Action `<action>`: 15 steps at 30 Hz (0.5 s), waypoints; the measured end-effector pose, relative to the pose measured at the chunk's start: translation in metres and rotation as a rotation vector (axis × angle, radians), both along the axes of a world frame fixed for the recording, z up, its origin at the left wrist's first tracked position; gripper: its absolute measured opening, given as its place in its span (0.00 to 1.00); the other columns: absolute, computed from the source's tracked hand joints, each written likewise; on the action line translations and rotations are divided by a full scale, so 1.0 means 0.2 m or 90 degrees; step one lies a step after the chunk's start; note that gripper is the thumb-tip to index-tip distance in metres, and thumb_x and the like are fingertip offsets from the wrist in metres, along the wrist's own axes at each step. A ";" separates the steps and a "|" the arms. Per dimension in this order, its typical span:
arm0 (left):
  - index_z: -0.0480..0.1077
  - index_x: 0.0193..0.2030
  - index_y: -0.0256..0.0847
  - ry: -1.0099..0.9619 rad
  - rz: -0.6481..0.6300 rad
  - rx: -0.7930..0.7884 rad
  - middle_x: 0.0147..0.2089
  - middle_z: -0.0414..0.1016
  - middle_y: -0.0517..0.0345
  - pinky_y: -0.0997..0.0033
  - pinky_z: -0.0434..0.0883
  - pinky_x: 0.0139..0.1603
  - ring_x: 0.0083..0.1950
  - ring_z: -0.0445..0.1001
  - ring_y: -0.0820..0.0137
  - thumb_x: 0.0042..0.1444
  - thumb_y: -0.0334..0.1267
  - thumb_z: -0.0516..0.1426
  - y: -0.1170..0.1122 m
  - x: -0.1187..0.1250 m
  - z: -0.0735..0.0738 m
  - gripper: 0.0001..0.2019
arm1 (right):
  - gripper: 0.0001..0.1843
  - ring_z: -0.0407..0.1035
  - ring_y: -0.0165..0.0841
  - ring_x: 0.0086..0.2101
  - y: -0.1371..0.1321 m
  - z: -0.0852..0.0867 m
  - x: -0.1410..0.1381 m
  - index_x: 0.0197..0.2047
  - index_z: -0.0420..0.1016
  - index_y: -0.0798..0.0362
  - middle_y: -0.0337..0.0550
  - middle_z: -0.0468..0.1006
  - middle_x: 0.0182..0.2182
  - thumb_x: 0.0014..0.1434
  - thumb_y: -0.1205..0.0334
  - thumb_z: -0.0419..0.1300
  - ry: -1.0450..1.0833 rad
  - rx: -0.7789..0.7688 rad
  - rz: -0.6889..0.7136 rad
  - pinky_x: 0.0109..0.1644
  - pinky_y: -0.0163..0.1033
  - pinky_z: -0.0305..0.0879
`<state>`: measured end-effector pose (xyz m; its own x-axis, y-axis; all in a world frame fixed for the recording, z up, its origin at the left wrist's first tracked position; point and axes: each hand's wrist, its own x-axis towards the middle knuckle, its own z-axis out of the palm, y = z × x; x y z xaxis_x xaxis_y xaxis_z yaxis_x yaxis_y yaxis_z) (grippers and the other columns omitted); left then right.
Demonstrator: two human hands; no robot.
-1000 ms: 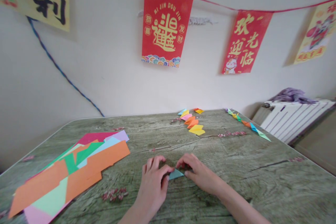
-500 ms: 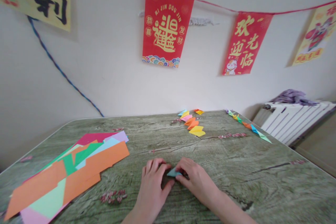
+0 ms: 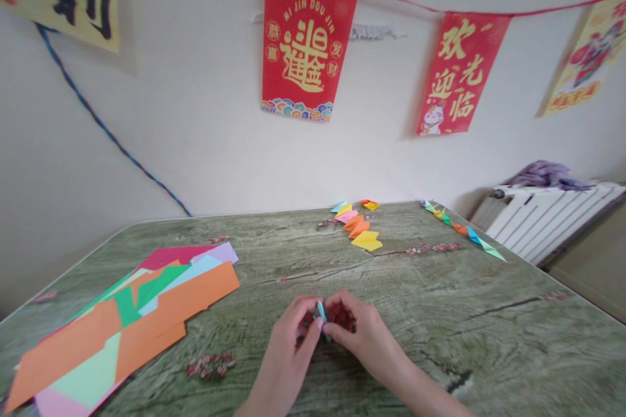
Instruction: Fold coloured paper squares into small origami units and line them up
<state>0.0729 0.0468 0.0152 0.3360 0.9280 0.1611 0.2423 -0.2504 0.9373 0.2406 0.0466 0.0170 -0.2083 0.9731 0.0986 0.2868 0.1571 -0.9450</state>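
Observation:
A small light-blue folded paper piece (image 3: 321, 313) stands on edge between my two hands, just above the green wood-grain table (image 3: 440, 326). My left hand (image 3: 293, 345) pinches it from the left with curled fingers. From the right, my right hand (image 3: 359, 332) closes its thumb and fingers on the same piece. Both hands meet near the table's front middle.
A fan of coloured paper sheets (image 3: 127, 319) lies at the left. Folded paper pieces (image 3: 359, 228) sit at the far middle, and a chain of joined pieces (image 3: 464, 234) runs along the far right edge. A white radiator (image 3: 548, 215) stands beyond the table.
The blue piece, lying flat under my fingers before, is now lifted and turned on edge. My hands have drawn closer together around it.

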 end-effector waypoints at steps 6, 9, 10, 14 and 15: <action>0.73 0.45 0.43 -0.049 -0.012 -0.047 0.41 0.79 0.57 0.71 0.71 0.45 0.42 0.76 0.66 0.63 0.43 0.53 0.00 0.00 0.00 0.11 | 0.09 0.64 0.27 0.25 0.00 0.01 -0.01 0.38 0.71 0.52 0.30 0.71 0.23 0.53 0.69 0.63 -0.028 -0.001 -0.008 0.30 0.31 0.57; 0.74 0.46 0.43 -0.056 -0.014 -0.047 0.41 0.79 0.58 0.72 0.71 0.44 0.41 0.76 0.66 0.63 0.43 0.54 0.01 0.00 0.00 0.11 | 0.09 0.64 0.28 0.25 -0.01 0.01 -0.01 0.38 0.71 0.52 0.31 0.71 0.24 0.53 0.70 0.63 -0.018 -0.010 -0.005 0.30 0.31 0.57; 0.74 0.46 0.43 -0.057 -0.016 -0.043 0.42 0.79 0.57 0.72 0.71 0.44 0.41 0.76 0.66 0.63 0.43 0.54 0.01 0.00 0.00 0.11 | 0.09 0.64 0.28 0.25 -0.01 0.00 0.00 0.38 0.71 0.52 0.31 0.71 0.24 0.53 0.70 0.63 -0.009 -0.014 -0.002 0.30 0.31 0.58; 0.75 0.46 0.43 -0.045 -0.013 -0.021 0.41 0.77 0.56 0.71 0.69 0.45 0.41 0.74 0.65 0.64 0.43 0.53 0.00 0.00 0.01 0.12 | 0.09 0.64 0.27 0.25 0.00 -0.02 0.00 0.39 0.71 0.51 0.30 0.70 0.24 0.53 0.70 0.62 0.033 -0.032 0.008 0.30 0.31 0.59; 0.75 0.46 0.43 -0.041 -0.013 -0.015 0.42 0.77 0.56 0.71 0.69 0.45 0.42 0.74 0.65 0.65 0.42 0.53 0.00 0.00 0.02 0.12 | 0.09 0.64 0.27 0.26 0.00 -0.02 0.00 0.39 0.71 0.51 0.30 0.70 0.23 0.54 0.69 0.62 0.046 -0.037 0.010 0.30 0.31 0.59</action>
<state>0.0724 0.0466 0.0183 0.3442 0.9250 0.1611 0.1767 -0.2324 0.9564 0.2400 0.0460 0.0128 -0.2185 0.9742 0.0569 0.2160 0.1052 -0.9707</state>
